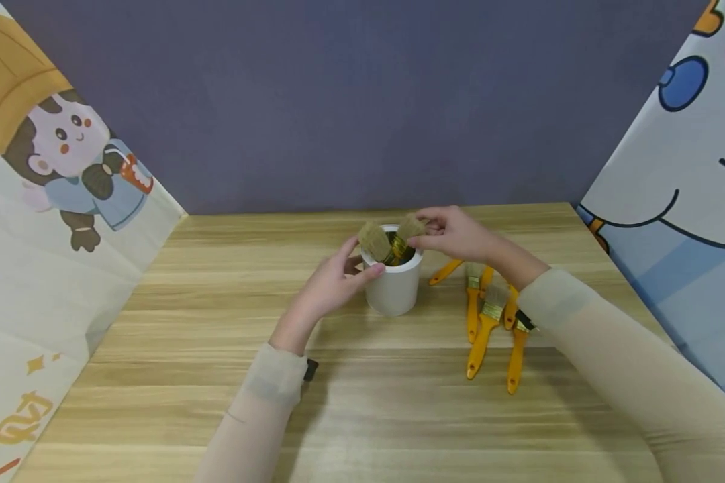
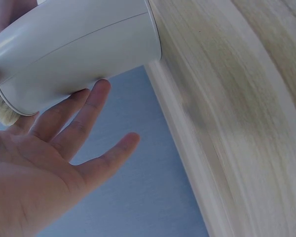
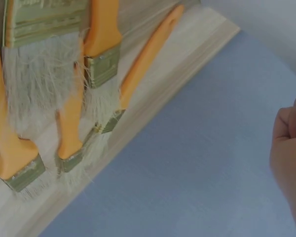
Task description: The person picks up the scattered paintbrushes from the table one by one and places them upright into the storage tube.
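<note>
A white cup (image 1: 393, 294) stands upright near the back of the table, with two paintbrushes in it, bristles up. My left hand (image 1: 329, 285) holds the cup from the left, thumb at the near rim. In the left wrist view, fingertips touch the cup wall (image 2: 84, 52) and the little finger sticks out free. My right hand (image 1: 459, 236) pinches the bristle end of the right paintbrush (image 1: 411, 228); its handle is hidden inside the cup. The other paintbrush (image 1: 374, 241) leans toward the cup's left rim. Only part of the right hand (image 3: 288, 153) shows in the right wrist view.
Several more paintbrushes with orange handles (image 1: 483, 339) lie in a loose pile right of the cup, partly under the right forearm. A dark wall panel (image 1: 362, 107) rises behind the wooden table (image 1: 187, 376). Printed cartoon sheets flank both sides.
</note>
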`<state>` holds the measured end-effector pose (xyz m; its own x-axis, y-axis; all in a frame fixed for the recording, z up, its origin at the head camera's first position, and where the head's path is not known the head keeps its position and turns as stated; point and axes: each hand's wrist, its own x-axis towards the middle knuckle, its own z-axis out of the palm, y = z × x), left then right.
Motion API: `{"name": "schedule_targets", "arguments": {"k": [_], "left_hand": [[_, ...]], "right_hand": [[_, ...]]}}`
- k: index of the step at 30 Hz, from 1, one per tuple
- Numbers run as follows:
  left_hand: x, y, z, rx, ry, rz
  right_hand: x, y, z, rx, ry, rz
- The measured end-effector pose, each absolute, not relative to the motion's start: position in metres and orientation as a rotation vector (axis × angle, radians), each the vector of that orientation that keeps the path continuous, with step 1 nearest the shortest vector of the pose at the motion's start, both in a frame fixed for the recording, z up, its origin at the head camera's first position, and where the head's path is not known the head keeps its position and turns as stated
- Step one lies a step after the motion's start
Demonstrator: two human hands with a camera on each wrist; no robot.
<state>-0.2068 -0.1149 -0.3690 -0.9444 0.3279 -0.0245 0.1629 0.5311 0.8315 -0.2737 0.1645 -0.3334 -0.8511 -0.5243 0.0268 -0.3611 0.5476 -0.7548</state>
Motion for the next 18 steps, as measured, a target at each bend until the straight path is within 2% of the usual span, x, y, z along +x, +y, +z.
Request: {"name": "schedule_targets", "arguments": {"k": [18], "left_hand": [[-0.206,-0.115,-0.369,0.432,2.59,1.386]], "right_hand": [[-0.263,0.174,-0.316,-0.648,2.684,-1.358]]}}
